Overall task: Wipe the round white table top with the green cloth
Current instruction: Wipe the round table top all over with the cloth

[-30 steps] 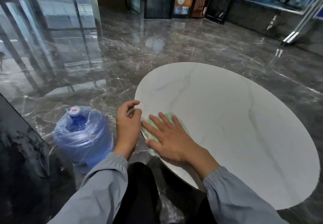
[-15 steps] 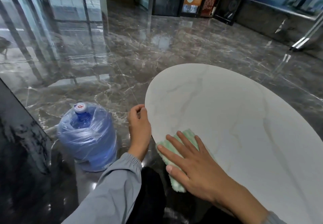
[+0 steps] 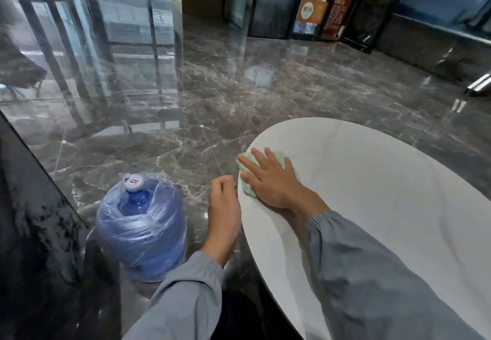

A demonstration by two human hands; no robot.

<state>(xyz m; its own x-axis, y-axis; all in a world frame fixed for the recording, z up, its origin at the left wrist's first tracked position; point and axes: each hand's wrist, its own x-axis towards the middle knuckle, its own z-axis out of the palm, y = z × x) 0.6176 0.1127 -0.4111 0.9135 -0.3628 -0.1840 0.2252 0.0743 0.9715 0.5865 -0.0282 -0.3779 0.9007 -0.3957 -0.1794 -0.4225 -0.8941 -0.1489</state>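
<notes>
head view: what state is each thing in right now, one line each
round white table top: level, part out of frame
green cloth: flat on that top, near its rim
right hand: fingers straight, pressing the cloth
left hand: fingers curled beside the rim, contact unclear
blue water jug in clear plastic wrap: upright on dark marble floor, capped

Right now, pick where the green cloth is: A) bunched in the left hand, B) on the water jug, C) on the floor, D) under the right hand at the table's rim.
D: the right hand lies flat on the cloth, by the rim of the table.
</notes>
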